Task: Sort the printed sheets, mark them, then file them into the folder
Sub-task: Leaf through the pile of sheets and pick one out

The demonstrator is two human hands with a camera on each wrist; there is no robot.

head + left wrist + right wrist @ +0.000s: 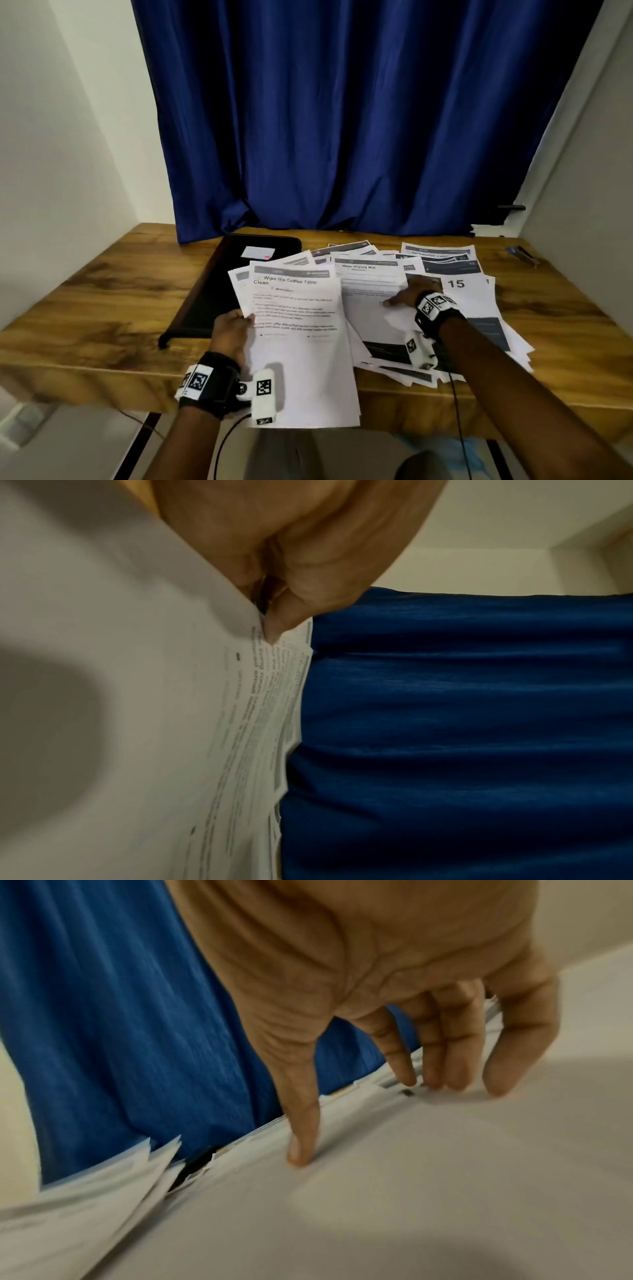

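My left hand (233, 325) grips the left edge of a small stack of printed sheets (298, 329), lifted above the table's front edge; the top sheet is headed "Wipe the Coffee Table Clean". In the left wrist view the thumb (284, 618) pinches those sheets (171, 723). My right hand (411, 293) rests flat with straight fingers on the sheet "Wipe Drying Mat" (373, 291), part of a loose spread of printed sheets (479, 308). The right wrist view has the fingertips (303, 1153) touching paper (411, 1177). A black folder (212, 291) lies closed at the left, partly under the sheets.
The wooden table (102, 308) runs to a blue curtain (342, 120) at the back, with white walls on both sides. A white card with a pink mark (257, 253) lies on the folder. A pen (524, 255) lies at the table's far right.
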